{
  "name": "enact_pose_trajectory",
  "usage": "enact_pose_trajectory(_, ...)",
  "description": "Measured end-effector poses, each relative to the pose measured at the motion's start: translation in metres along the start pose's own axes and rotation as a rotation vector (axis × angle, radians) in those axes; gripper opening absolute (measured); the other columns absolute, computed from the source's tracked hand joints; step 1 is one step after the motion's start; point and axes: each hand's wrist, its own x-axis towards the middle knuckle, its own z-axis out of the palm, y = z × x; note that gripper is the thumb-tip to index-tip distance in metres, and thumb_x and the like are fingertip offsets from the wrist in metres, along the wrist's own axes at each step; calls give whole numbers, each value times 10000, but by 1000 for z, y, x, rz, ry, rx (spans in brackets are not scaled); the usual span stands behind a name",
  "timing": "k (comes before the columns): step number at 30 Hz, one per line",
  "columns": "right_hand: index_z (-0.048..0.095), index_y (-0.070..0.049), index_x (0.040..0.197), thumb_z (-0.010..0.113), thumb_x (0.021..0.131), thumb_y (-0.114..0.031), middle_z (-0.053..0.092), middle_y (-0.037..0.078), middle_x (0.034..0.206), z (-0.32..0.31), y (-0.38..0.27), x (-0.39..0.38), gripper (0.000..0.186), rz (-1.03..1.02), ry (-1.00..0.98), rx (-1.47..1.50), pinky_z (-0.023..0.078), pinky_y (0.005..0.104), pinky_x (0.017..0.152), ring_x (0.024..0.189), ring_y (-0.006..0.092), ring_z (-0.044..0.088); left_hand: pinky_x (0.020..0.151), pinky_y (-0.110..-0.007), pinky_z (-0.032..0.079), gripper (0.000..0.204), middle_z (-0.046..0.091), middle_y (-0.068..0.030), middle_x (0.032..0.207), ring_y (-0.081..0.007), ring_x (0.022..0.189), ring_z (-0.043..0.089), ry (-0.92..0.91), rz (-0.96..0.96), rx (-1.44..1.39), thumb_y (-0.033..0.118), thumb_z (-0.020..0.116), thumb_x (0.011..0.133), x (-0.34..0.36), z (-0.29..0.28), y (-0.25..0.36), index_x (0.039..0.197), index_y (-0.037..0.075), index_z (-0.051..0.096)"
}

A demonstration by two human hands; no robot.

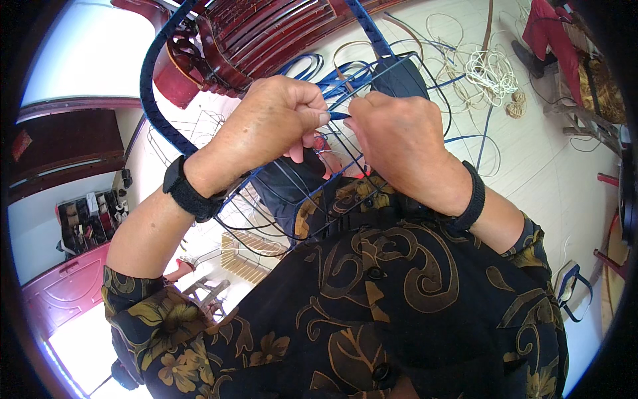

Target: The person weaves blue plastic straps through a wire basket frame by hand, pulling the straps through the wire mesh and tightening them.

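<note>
My left hand (276, 123) and my right hand (402, 139) meet near the upper middle of the view. Pinched between both thumbs and fingers is a blue strip (339, 116), stretched across a short gap. Below them in my lap lies an openwork frame of thin dark wires (312, 197), partly hidden by my hands and arms. A tall handle wrapped in dark blue strip (150, 70) arches up from it on the left and runs out of the top edge. Its other side comes down beyond my right hand.
Loose blue strips (302, 65) lie in coils on the floor ahead, by a dark red wooden bench (242, 40). A tangle of white cord (493, 72) lies right of them. Another person's red-trousered leg (553, 36) shows at upper right. Shoes fill a rack (90, 219) at left.
</note>
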Motion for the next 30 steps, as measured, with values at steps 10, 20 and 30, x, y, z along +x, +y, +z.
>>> enact_pose_trajectory(10, 715, -38, 793, 722, 772, -153, 716, 139, 773, 7, 3, 14, 117, -39, 3, -60, 584, 372, 602, 682, 289, 728, 534, -391, 486, 143, 555, -195, 595, -309, 533, 621, 419, 464, 605, 54, 637, 843, 14, 19, -13, 733, -21, 583)
enact_pose_trajectory(20, 645, -44, 801, 620, 941, -253, 607, 150, 687, -29, 51, 53, 253, -349, 250, 111, 500, 438, 611, 655, 335, 636, 557, -456, 478, 88, 567, -236, 630, -409, 597, 623, 505, 468, 713, 32, 580, 813, 15, 28, -15, 732, 6, 555)
enact_pose_trajectory(30, 697, -10, 844, 558, 955, -159, 646, 164, 679, -33, 66, 69, 232, -208, -475, 415, 520, 395, 626, 652, 276, 666, 589, -494, 539, 48, 603, -227, 609, -412, 623, 656, 346, 401, 717, 63, 611, 812, -2, 24, 3, 805, 17, 624)
